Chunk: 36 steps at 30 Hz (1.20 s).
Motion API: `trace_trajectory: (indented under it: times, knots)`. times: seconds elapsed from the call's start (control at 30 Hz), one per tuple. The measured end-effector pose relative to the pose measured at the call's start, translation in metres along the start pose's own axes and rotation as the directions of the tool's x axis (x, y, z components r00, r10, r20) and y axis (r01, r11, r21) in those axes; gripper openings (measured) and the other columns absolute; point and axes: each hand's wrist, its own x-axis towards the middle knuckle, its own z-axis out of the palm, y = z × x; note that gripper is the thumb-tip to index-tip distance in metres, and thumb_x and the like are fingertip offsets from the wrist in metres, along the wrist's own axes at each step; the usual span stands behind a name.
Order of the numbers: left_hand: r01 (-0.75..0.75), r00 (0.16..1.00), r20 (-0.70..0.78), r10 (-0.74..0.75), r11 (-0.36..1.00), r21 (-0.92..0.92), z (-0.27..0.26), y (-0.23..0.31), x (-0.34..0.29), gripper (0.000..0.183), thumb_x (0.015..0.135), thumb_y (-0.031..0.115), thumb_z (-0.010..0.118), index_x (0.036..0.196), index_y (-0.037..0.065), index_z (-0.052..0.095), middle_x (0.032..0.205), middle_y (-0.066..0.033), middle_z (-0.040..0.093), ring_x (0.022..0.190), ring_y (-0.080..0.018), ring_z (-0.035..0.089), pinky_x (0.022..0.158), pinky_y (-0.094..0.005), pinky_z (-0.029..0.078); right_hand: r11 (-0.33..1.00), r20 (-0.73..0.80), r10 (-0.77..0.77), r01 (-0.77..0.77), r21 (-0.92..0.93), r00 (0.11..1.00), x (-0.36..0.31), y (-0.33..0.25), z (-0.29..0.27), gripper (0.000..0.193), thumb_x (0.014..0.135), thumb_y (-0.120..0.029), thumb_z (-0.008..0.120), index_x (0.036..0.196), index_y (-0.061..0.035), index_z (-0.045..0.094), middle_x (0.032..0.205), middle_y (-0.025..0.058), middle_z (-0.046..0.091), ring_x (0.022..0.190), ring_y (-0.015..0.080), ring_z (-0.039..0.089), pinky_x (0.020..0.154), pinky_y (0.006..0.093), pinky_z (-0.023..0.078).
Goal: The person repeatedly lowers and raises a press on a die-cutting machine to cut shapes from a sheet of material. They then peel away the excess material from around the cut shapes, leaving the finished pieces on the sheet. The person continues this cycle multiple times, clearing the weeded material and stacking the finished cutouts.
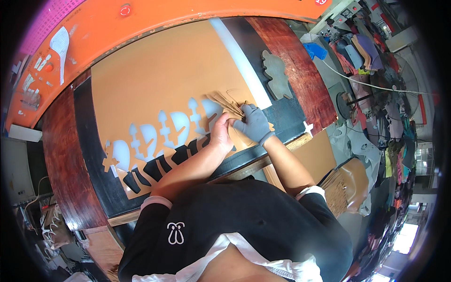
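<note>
1. Bundle of tan strips [229,104]: I see thin, narrow pieces, loosely fanned and partly blurred, just right of centre in the frame.
2. The gloved right hand [253,123] is closed on the bundle's lower right end; the bare left hand [221,132] meets it from below, though I cannot tell whether those fingers grip.
3. Beneath, I see a tan sheet [155,70] across the centre-left, with curved cut-outs along its lower part.
4. A grey, wavy-edged plate [277,75] lies in the upper right.
</note>
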Motion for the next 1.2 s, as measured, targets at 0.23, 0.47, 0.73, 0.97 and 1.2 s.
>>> trace_trajectory:
  times: [0.23,0.47,0.73,0.97,1.2]
  knots:
    - [0.034,0.999,0.002,-0.034,0.999,0.020,0.004,0.009,-0.007,0.032,0.094,0.030,0.045,0.114,0.006,0.052,0.110,-0.0058,0.058,0.103,-0.0219,0.052,0.095,-0.0398,0.040,0.999,0.031,0.022,-0.023,0.039,0.999,0.007,0.009,0.000,0.052,0.071,-0.041,0.072,0.099,-0.0002,0.057,0.083,0.0169,0.060,0.076,0.0285,0.060,0.066,0.0350,0.047]
    - [0.056,0.979,0.197,-0.056,0.998,0.007,-0.008,0.013,-0.001,0.033,0.097,0.029,0.041,0.118,0.006,0.050,0.114,-0.0061,0.056,0.111,-0.0218,0.050,0.099,-0.0393,0.038,0.947,0.167,0.207,-0.240,0.212,0.964,0.008,0.011,-0.001,0.049,0.072,-0.041,0.072,0.094,0.0001,0.056,0.083,0.0190,0.060,0.079,0.0319,0.060,0.069,0.0371,0.047]
    - [0.100,0.965,0.244,-0.092,0.995,-0.021,-0.014,0.009,0.012,0.035,0.097,0.032,0.041,0.119,0.007,0.050,0.116,-0.0035,0.055,0.111,-0.0216,0.051,0.100,-0.0393,0.038,0.942,0.218,0.231,-0.274,0.193,0.948,0.020,0.011,-0.007,0.046,0.075,-0.038,0.069,0.099,0.0001,0.057,0.090,0.0209,0.062,0.086,0.0322,0.060,0.074,0.0373,0.047]
    - [0.074,0.981,0.174,-0.088,0.993,0.089,0.002,0.012,0.007,0.036,0.099,0.032,0.038,0.124,0.008,0.048,0.123,-0.0027,0.053,0.114,-0.0212,0.049,0.101,-0.0387,0.037,0.838,0.265,0.302,-0.387,0.384,0.916,0.022,0.021,-0.002,0.034,0.081,-0.031,0.066,0.095,-0.0011,0.062,0.080,0.0141,0.063,0.078,0.0224,0.061,0.070,0.0327,0.046]
    - [0.068,0.983,0.158,-0.098,0.980,0.185,-0.004,0.019,-0.024,0.041,0.098,0.034,0.039,0.127,0.004,0.043,0.133,-0.0066,0.047,0.120,-0.0228,0.047,0.101,-0.0385,0.037,0.714,0.292,0.414,-0.506,0.484,0.862,0.018,0.037,0.002,0.039,0.086,-0.040,0.058,0.095,-0.0018,0.065,0.081,0.0106,0.067,0.071,0.0183,0.062,0.068,0.0293,0.046]
